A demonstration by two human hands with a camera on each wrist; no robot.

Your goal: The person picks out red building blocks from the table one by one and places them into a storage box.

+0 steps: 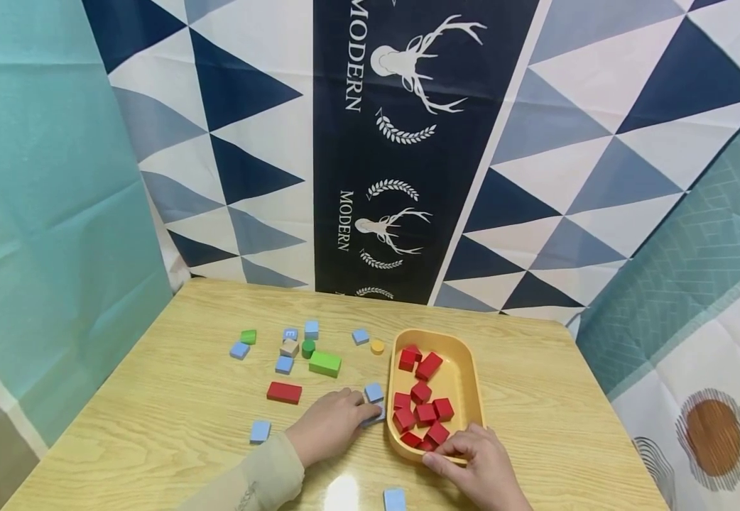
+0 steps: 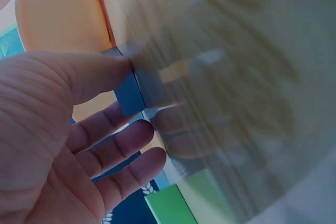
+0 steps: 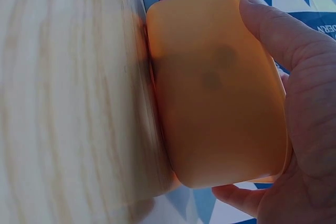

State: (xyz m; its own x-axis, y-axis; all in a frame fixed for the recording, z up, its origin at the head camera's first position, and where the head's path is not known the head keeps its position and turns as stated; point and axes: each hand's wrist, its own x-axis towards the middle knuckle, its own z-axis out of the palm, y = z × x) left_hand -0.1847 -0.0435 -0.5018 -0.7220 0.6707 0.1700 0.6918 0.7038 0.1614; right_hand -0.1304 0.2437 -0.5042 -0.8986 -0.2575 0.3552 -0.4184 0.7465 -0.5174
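My left hand [image 1: 334,426] pinches a small blue block [image 2: 129,94] between thumb and fingers, low at the table, right by the near-left side of an orange plastic tub [image 1: 452,362]. Another blue block [image 1: 373,392] lies just beyond those fingers, also beside the tub. At the tub's near-right corner, my right hand [image 1: 480,465] grips the rim, its thumb lying over the outer wall in the right wrist view. Several red blocks [image 1: 421,392] lie loose inside the tub, mostly toward its left and near end.
Left of the tub a red oblong block [image 1: 284,392], a light green block [image 1: 325,364], a dark green cylinder [image 1: 308,348] and several blue blocks are scattered. A yellow disc [image 1: 378,347] lies by the tub's far left. One blue block [image 1: 394,499] sits near the front.
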